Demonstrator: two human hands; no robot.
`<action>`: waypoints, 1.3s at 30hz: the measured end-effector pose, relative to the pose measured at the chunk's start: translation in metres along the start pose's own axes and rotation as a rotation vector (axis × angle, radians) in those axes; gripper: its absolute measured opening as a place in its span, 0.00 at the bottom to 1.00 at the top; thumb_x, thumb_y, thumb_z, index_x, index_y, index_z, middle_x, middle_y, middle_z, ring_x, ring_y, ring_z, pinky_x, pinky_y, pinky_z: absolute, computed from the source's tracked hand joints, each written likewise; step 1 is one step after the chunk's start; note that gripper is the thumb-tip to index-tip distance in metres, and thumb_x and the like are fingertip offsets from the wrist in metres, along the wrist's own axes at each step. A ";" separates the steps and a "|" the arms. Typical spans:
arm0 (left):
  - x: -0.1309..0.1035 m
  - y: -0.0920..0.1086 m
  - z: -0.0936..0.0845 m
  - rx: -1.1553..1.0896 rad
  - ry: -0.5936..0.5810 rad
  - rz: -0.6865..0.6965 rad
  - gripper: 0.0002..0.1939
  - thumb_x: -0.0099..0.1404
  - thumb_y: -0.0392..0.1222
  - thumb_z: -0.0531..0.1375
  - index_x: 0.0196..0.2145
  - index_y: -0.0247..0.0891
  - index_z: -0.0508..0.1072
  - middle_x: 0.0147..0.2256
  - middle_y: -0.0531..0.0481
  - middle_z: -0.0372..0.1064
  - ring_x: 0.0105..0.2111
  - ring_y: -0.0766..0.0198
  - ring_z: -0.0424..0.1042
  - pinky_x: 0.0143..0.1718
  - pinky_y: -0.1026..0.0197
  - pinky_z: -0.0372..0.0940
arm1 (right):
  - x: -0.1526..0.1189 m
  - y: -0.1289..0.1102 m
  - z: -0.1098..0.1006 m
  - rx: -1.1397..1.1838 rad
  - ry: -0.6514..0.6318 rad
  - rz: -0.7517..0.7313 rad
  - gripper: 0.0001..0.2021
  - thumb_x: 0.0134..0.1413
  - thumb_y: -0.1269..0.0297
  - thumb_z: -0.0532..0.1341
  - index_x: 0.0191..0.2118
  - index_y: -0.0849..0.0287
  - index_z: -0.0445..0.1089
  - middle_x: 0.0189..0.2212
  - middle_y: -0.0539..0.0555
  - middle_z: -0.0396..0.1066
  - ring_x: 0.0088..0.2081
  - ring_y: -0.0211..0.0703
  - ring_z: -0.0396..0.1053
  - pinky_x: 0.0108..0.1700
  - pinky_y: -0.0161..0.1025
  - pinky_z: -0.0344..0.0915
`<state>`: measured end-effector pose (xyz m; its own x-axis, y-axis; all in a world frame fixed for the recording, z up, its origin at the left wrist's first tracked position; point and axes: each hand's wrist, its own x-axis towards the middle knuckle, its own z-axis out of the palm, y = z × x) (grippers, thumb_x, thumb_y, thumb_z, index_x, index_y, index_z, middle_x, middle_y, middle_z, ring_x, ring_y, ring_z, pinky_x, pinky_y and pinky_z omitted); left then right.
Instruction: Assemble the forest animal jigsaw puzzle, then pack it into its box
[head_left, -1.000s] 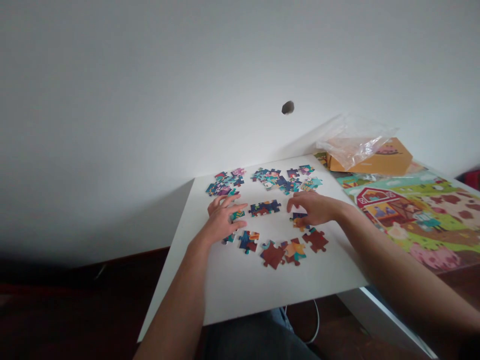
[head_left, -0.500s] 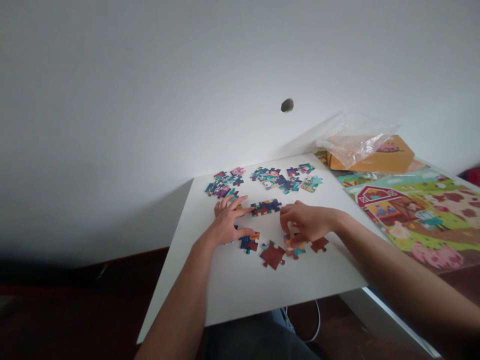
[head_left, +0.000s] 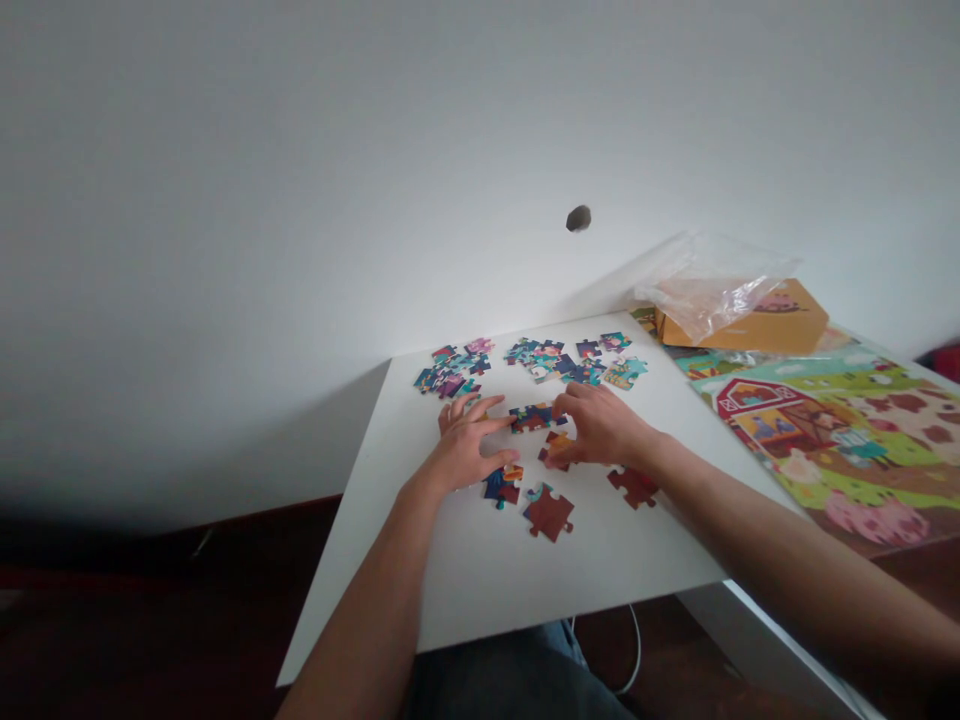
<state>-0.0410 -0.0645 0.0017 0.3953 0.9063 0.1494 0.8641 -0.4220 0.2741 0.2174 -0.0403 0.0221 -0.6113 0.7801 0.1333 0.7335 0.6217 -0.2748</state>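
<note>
On the white table, a joined strip of dark blue and brown puzzle pieces (head_left: pixel 532 418) lies between my hands. My left hand (head_left: pixel 471 442) rests with fingers spread, its index fingertip at the strip's left end and its thumb by a blue and orange piece (head_left: pixel 502 485). My right hand (head_left: pixel 598 425) is curved, index finger at the strip's right end, with its thumb against an orange and purple piece (head_left: pixel 555 450). Nearer the front lies a brown piece (head_left: pixel 550 513), and another brown piece (head_left: pixel 633 486) sits below my right wrist.
Loose colourful pieces form a left pile (head_left: pixel 453 371) and a wider group (head_left: pixel 577 368) along the back of the table (head_left: pixel 480 590). At the right are a farm picture sheet (head_left: pixel 847 430), an orange box (head_left: pixel 780 325) and a clear plastic bag (head_left: pixel 712 285).
My right hand has moved up and left to the strip's right end. The orange and purple piece, earlier under that hand near the front, now sits just below the strip.
</note>
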 end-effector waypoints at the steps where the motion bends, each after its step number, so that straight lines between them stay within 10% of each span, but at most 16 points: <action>1: 0.000 0.001 0.000 -0.003 -0.004 0.005 0.26 0.59 0.56 0.64 0.54 0.52 0.74 0.65 0.55 0.57 0.66 0.41 0.45 0.64 0.35 0.42 | -0.002 0.001 -0.001 -0.020 -0.031 0.017 0.32 0.37 0.37 0.69 0.43 0.57 0.72 0.39 0.58 0.69 0.42 0.54 0.68 0.44 0.45 0.61; 22: -0.005 -0.003 -0.018 -0.094 -0.137 0.059 0.26 0.59 0.42 0.63 0.56 0.55 0.72 0.66 0.58 0.53 0.69 0.39 0.33 0.64 0.31 0.35 | -0.012 0.000 -0.012 0.024 -0.075 -0.075 0.20 0.47 0.54 0.65 0.46 0.57 0.70 0.43 0.59 0.66 0.44 0.53 0.67 0.48 0.48 0.59; 29: -0.006 0.000 -0.021 -0.124 -0.218 0.043 0.28 0.59 0.52 0.65 0.58 0.56 0.69 0.66 0.54 0.55 0.69 0.38 0.32 0.62 0.25 0.31 | -0.010 0.009 -0.012 0.011 -0.089 -0.027 0.26 0.44 0.45 0.67 0.46 0.57 0.69 0.42 0.59 0.68 0.44 0.54 0.68 0.47 0.47 0.60; 39: -0.007 -0.005 -0.019 -0.104 -0.182 0.007 0.26 0.61 0.38 0.59 0.57 0.54 0.70 0.65 0.55 0.56 0.69 0.42 0.35 0.63 0.27 0.34 | -0.015 0.016 -0.019 0.022 -0.149 -0.076 0.22 0.46 0.48 0.67 0.44 0.56 0.71 0.41 0.58 0.69 0.44 0.53 0.68 0.46 0.46 0.59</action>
<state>-0.0541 -0.0690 0.0170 0.4594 0.8880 -0.0195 0.8277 -0.4201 0.3720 0.2442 -0.0406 0.0333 -0.7035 0.7106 0.0121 0.6777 0.6758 -0.2898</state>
